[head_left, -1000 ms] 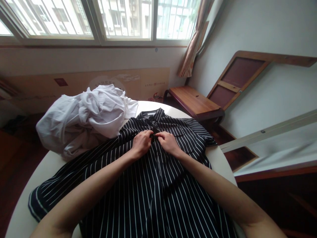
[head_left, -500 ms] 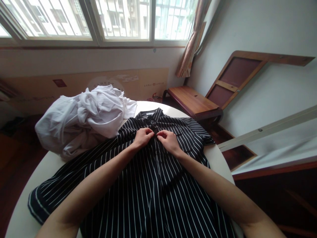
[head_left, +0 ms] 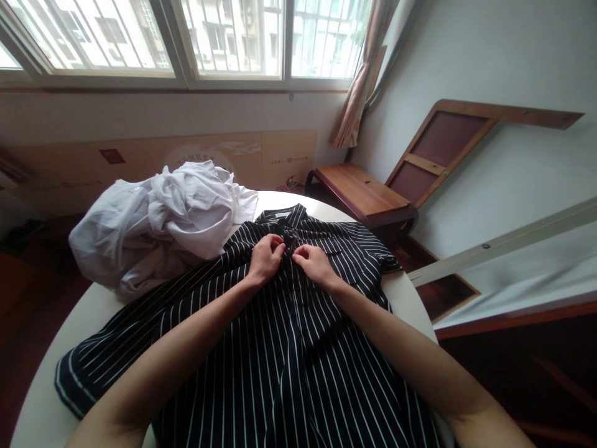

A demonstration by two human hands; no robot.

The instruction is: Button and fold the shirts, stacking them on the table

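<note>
A black shirt with white stripes [head_left: 242, 348] lies spread over a round white table [head_left: 56, 348], its collar [head_left: 295, 215] at the far side. Just below the collar, my left hand [head_left: 267, 257] pinches the shirt's front. Close beside it on the right, my right hand [head_left: 315, 264] is closed in a pinch on the same front strip of cloth. The fabric bunches up between the two hands. Any button under the fingertips is too small to make out.
White cloth [head_left: 153, 230] is heaped on the table's left side. Beyond the table stands a wooden bench or seat [head_left: 361, 186], with a brown wooden panel [head_left: 438, 146] against the right wall. A curtain [head_left: 354, 106] hangs by the barred window [head_left: 233, 37].
My left hand has shifted slightly left and up, its fingers more curled. My right hand has moved very slightly left. The shirt lies nearly as before.
</note>
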